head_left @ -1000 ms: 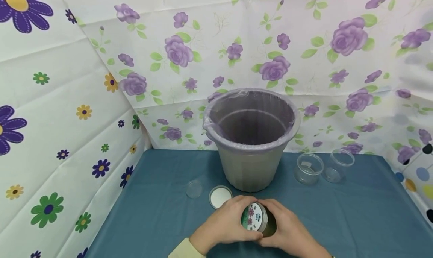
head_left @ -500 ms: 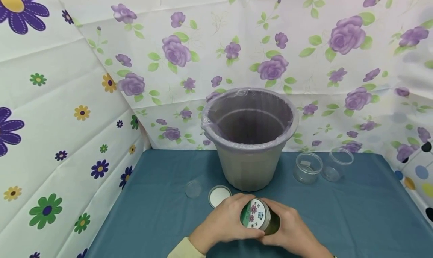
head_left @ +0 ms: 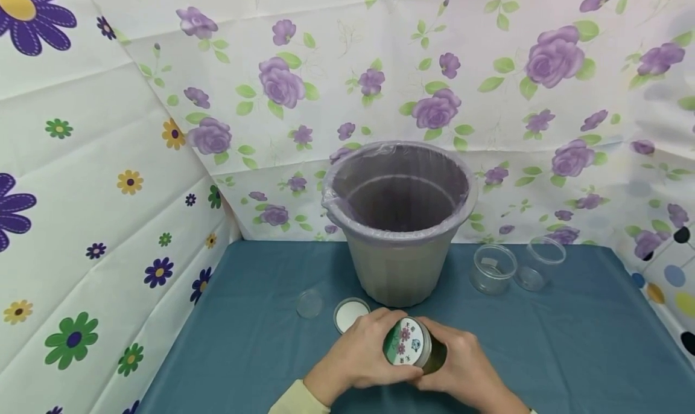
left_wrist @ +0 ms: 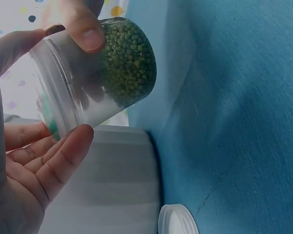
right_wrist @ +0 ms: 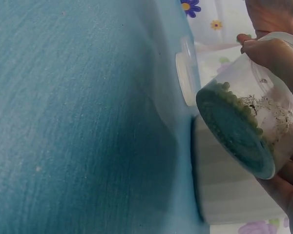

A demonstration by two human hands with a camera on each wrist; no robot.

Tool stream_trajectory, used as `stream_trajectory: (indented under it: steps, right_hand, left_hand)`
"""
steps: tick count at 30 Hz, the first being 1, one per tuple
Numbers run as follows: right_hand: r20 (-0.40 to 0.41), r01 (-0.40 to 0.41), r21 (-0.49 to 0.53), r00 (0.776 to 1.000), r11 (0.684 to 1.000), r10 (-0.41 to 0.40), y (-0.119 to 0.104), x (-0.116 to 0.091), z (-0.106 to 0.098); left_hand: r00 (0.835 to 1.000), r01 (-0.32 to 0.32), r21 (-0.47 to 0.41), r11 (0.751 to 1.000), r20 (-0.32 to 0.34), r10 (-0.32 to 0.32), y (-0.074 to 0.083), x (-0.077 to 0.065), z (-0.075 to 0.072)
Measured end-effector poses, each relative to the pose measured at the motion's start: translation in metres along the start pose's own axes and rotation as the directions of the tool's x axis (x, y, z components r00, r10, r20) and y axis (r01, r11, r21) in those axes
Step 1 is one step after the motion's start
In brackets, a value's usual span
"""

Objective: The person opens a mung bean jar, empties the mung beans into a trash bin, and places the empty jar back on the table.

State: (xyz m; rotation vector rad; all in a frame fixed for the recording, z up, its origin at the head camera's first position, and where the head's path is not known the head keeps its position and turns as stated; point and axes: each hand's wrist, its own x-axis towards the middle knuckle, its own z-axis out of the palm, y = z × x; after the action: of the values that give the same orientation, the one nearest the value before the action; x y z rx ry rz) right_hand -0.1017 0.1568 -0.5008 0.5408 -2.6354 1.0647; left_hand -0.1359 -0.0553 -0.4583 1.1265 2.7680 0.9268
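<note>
Both hands hold a clear plastic jar (left_wrist: pixel 132 61) of small green beans, tilted above the table in front of the bucket. Its screw lid (head_left: pixel 407 341) carries a white, green and pink flower label and faces up to the left in the head view. The left hand (head_left: pixel 369 350) curls its fingers and thumb round the lid end. Round the jar's body is the right hand (head_left: pixel 464 366), its thumb pressing the side in the left wrist view. Inside, the beans have slid toward the jar's base in both wrist views.
Behind the hands stands a grey bucket (head_left: pixel 399 269) lined with a thin clear bag. A white-faced round lid (head_left: pixel 350 314) and a clear disc (head_left: pixel 309 303) lie left of it. Two clear plastic cups (head_left: pixel 491 270) sit to its right on the blue cloth (head_left: pixel 575 335).
Both hands keep their hold on the jar. The jar has risen slightly and turned a little, so its labelled lid faces the head camera more fully.
</note>
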Motion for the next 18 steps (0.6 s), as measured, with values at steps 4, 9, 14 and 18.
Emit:
stream_trajectory:
  steps: [4,9,14,18]
  right_hand:
    - [-0.022,0.01,-0.004,1.0,1.0,-0.01,-0.0007,0.0004,0.0009]
    - [-0.025,0.007,-0.004,1.0,1.0,-0.007,-0.0027,-0.0003,0.001]
    - [-0.069,-0.028,-0.044,0.997,0.999,0.024,-0.0067,0.0011,0.0032]
    - [-0.119,-0.06,-0.091,0.992,0.994,0.049,-0.0089,0.0025,0.0055]
  left_hand:
    - [0.999,-0.013,-0.033,0.999,-0.031,0.012,-0.0015,-0.0003,0.001]
    - [0.999,-0.017,-0.076,0.997,-0.047,0.013,-0.0035,0.0008,0.0019]
    - [0.994,0.063,-0.098,0.993,-0.078,-0.071,-0.0007,0.0027,0.0038]
    - [0.972,0.211,-0.175,0.962,-0.065,-0.225,0.0059,0.0059,0.0061]
